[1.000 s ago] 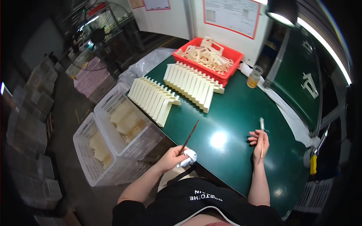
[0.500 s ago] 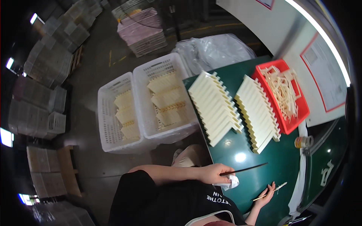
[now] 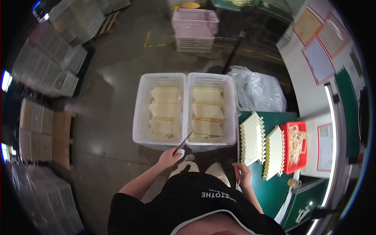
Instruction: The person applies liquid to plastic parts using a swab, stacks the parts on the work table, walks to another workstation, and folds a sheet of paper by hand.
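My left hand (image 3: 168, 158) is closed around a long, thin dark tool (image 3: 184, 142), which may be a blade, and a crumpled white cloth (image 3: 181, 152). The tool points up to the right, its tip in front of two white perforated plastic crates; touching cannot be made out. In the left crate (image 3: 137, 113) and the right crate (image 3: 234, 113) lie rows of cream zigzag-edged parts. My right hand (image 3: 243, 174), by the green table's left edge, has its fingers closed on a thin pale stick (image 3: 239, 181), partly hidden.
Two cream stacks of zigzag-edged parts (image 3: 251, 139) lie on the green table (image 3: 256, 196). Beside them is a red bin (image 3: 288, 156) of thin pale strips. A small jar (image 3: 294, 183) stands nearby. Clear plastic sheeting (image 3: 258, 90) lies behind; stacked crates (image 3: 43, 58) line the left.
My view has turned left toward the crates. My left hand has moved from the table to in front of them with the tool and cloth. My right hand has come to the table's left edge.
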`<state>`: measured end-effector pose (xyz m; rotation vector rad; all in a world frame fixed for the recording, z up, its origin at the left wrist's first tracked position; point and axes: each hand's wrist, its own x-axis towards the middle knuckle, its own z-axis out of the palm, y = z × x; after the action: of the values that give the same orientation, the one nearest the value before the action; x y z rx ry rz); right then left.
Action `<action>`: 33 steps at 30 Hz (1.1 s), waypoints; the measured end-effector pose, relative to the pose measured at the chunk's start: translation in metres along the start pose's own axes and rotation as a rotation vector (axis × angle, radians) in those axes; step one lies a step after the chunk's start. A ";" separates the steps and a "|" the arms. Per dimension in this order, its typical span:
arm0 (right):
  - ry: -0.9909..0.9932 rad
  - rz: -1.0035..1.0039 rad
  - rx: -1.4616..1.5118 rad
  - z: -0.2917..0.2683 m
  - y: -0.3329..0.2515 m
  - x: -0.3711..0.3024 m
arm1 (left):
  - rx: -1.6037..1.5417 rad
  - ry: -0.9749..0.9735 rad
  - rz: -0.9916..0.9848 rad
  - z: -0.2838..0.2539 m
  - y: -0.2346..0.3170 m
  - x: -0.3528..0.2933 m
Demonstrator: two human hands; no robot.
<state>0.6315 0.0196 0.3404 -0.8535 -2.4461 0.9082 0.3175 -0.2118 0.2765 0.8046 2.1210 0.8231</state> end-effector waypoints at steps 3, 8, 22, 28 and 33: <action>-0.229 -0.024 0.024 0.024 -0.018 0.037 | -0.108 0.042 -0.212 -0.022 -0.015 -0.033; -0.578 -0.108 0.105 0.073 -0.009 0.077 | -0.147 0.256 -0.357 0.002 -0.038 -0.092; -1.229 -0.357 0.076 0.322 -0.112 0.141 | -0.492 0.760 -0.663 -0.033 -0.150 -0.230; -1.481 -0.394 -0.150 0.471 -0.210 0.144 | -0.485 0.790 -0.893 -0.092 -0.250 -0.303; -1.418 -0.242 0.003 0.546 -0.253 0.179 | -0.504 0.753 -0.903 -0.164 -0.310 -0.313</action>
<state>0.1011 -0.2591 0.1515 0.3325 -3.4789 1.7912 0.2734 -0.6797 0.2553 -0.8129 2.3434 1.1383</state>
